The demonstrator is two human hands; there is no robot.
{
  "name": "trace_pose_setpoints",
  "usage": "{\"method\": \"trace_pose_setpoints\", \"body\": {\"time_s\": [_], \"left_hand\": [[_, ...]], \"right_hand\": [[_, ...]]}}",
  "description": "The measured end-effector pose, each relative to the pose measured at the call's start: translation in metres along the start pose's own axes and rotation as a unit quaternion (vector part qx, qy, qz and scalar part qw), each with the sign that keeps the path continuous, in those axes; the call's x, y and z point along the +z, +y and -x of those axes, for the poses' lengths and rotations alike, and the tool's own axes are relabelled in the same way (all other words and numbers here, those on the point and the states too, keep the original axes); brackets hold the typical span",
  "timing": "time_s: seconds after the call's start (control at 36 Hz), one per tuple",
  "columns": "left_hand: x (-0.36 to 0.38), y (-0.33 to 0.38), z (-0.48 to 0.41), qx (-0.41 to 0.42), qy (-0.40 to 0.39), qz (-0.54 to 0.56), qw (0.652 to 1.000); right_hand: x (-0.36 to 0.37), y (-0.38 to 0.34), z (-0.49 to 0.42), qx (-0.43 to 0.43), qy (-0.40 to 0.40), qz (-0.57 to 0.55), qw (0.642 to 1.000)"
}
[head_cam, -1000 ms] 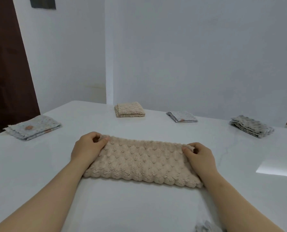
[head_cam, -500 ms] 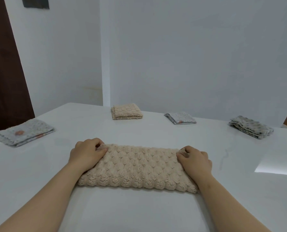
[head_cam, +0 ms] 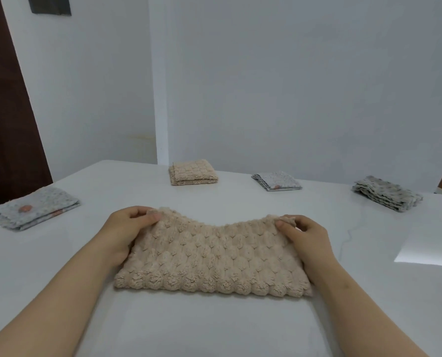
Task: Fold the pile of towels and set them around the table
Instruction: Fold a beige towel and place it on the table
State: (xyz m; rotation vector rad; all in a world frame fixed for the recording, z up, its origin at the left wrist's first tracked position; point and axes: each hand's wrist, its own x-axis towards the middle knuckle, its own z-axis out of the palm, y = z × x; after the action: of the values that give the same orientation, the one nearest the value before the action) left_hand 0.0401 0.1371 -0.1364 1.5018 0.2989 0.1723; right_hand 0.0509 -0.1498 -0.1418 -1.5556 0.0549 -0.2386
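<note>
2 corners now raised, left hand (head_cam: 127, 229), right hand (head_cam: 306, 237), towel (head_cam: 212, 258) sagging

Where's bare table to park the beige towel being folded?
Bare white table on the near right, between the right hand and the grey wavy-edged towel stack; also near left, this side of the grey speckled folded towel. Far edge is crowded.

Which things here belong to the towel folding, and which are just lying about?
Job: beige towel, pinched at its far corners by left hand and right hand; far beige towel; left grey towel; middle grey towel; right grey towel; table.
Not the job: brown door, dark panel on the wall.
</note>
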Motion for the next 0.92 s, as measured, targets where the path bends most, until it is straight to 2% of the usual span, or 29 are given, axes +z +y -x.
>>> {"method": "trace_pose_setpoints", "body": {"time_s": [0.08, 0.19, 0.33, 0.5, 0.72, 0.92], "left_hand": [[-0.004, 0.009, -0.001, -0.062, -0.038, 0.017, 0.997], [-0.008, 0.013, 0.0, -0.075, -0.057, -0.017, 0.995], [-0.012, 0.018, 0.001, -0.034, -0.033, -0.044, 0.998], [-0.011, 0.034, 0.002, 0.101, 0.032, -0.025, 0.994], [-0.011, 0.046, 0.007, 0.174, 0.042, 0.038, 0.983], [-0.011, 0.051, 0.011, 0.188, 0.038, 0.063, 0.979]], "right_hand": [[0.0, -0.009, 0.002, 0.09, -0.052, -0.101, 0.989], [0.0, -0.015, 0.005, 0.147, -0.106, -0.1, 0.978], [0.001, -0.017, 0.003, 0.064, -0.074, -0.043, 0.994], [-0.003, -0.027, 0.003, -0.045, -0.014, -0.061, 0.997], [-0.01, -0.04, 0.004, -0.088, 0.0, -0.129, 0.988], [-0.014, -0.044, 0.004, -0.119, -0.013, -0.151, 0.981]]}}
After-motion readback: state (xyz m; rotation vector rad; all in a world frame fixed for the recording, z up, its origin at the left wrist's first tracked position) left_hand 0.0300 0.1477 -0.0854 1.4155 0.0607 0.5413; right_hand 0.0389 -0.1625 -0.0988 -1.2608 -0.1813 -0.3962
